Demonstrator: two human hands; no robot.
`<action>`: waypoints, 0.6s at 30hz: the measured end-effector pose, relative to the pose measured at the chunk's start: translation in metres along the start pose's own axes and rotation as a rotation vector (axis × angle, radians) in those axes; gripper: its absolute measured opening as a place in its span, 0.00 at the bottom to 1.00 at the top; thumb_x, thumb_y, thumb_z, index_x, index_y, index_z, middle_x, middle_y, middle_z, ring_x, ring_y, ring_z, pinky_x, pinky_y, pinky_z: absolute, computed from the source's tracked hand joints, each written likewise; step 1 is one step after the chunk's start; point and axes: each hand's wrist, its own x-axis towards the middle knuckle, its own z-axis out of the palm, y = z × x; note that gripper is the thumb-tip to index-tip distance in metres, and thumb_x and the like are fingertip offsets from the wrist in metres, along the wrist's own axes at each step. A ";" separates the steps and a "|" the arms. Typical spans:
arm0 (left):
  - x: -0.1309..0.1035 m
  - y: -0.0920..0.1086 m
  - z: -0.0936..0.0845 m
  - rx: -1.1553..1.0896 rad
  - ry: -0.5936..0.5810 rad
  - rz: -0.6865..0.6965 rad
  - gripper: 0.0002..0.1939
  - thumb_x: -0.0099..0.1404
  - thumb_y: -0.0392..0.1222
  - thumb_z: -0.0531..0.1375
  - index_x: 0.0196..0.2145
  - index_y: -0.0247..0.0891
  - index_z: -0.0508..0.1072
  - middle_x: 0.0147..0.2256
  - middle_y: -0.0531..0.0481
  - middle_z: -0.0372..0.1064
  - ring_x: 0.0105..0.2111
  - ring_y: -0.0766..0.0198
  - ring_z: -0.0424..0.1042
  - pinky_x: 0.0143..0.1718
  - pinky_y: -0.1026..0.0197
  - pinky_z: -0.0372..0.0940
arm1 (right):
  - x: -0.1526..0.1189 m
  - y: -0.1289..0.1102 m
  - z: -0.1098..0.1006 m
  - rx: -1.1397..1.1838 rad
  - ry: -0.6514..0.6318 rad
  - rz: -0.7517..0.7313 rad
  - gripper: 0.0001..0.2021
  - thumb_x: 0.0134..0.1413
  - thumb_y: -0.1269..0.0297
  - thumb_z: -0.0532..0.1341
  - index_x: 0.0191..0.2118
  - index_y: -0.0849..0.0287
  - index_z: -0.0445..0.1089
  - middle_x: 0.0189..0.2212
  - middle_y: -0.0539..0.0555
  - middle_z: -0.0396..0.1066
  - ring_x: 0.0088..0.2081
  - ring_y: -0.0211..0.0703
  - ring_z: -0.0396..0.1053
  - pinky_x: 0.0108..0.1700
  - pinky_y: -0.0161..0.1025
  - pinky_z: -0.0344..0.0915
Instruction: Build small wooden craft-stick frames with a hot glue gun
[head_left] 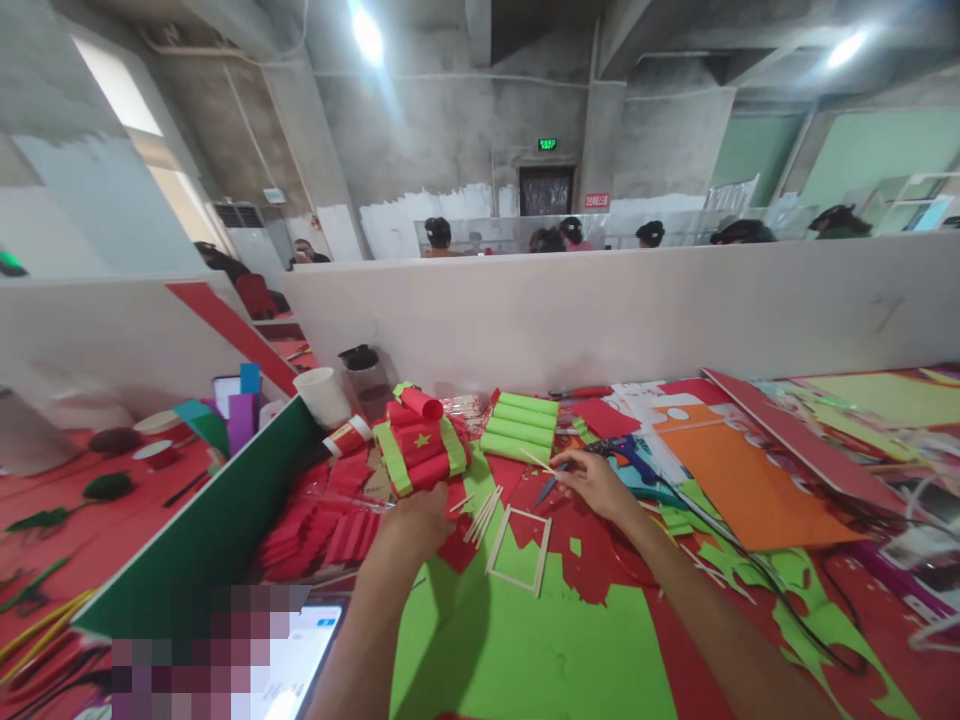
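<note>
My right hand [596,484] pinches a thin wooden stick [535,459], above the scissors [550,486]. Curled downward, my left hand [421,520] is beside a bundle of loose wooden sticks [484,515]; what its fingers hold, if anything, is hidden. Between my hands lies a rectangular frame of sticks [542,556], partly on a green paper sheet [555,650] and partly on red paper. Just past my left hand sits a red and green paper craft with a yellow star [423,440]. Right of it are several green paper rolls [519,426].
A green board [202,520] stands at the left, with a phone [300,650] near it. Stacked red paper pieces [322,535] lie beside my left arm. Orange paper [742,480], a black cable [750,560] and green scraps [810,610] spread rightward. A white partition [600,320] closes off the back.
</note>
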 end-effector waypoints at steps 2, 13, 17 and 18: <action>-0.004 -0.007 0.004 0.043 -0.063 -0.050 0.14 0.57 0.34 0.60 0.43 0.31 0.71 0.40 0.30 0.75 0.43 0.39 0.75 0.40 0.48 0.66 | 0.003 0.007 0.002 0.021 0.032 0.014 0.13 0.49 0.60 0.66 0.41 0.59 0.72 0.22 0.50 0.74 0.24 0.42 0.73 0.29 0.38 0.69; -0.011 -0.011 0.015 0.000 -0.121 -0.083 0.15 0.60 0.30 0.54 0.45 0.34 0.71 0.43 0.32 0.75 0.45 0.44 0.75 0.41 0.52 0.66 | 0.009 0.017 0.011 0.178 0.105 0.003 0.20 0.46 0.52 0.67 0.43 0.59 0.72 0.25 0.50 0.75 0.26 0.41 0.74 0.31 0.38 0.73; -0.005 -0.003 0.011 -0.157 -0.076 -0.012 0.07 0.61 0.35 0.54 0.35 0.38 0.71 0.37 0.42 0.76 0.38 0.54 0.75 0.36 0.59 0.64 | 0.006 0.010 0.014 0.219 0.090 -0.010 0.21 0.46 0.52 0.68 0.44 0.59 0.73 0.27 0.51 0.75 0.27 0.41 0.75 0.32 0.38 0.73; -0.003 0.001 0.011 -0.286 -0.031 0.031 0.05 0.62 0.36 0.54 0.34 0.38 0.71 0.34 0.44 0.76 0.35 0.56 0.75 0.35 0.60 0.64 | 0.005 0.008 0.015 0.225 0.085 -0.014 0.21 0.46 0.53 0.68 0.44 0.59 0.73 0.27 0.51 0.75 0.27 0.41 0.75 0.32 0.38 0.73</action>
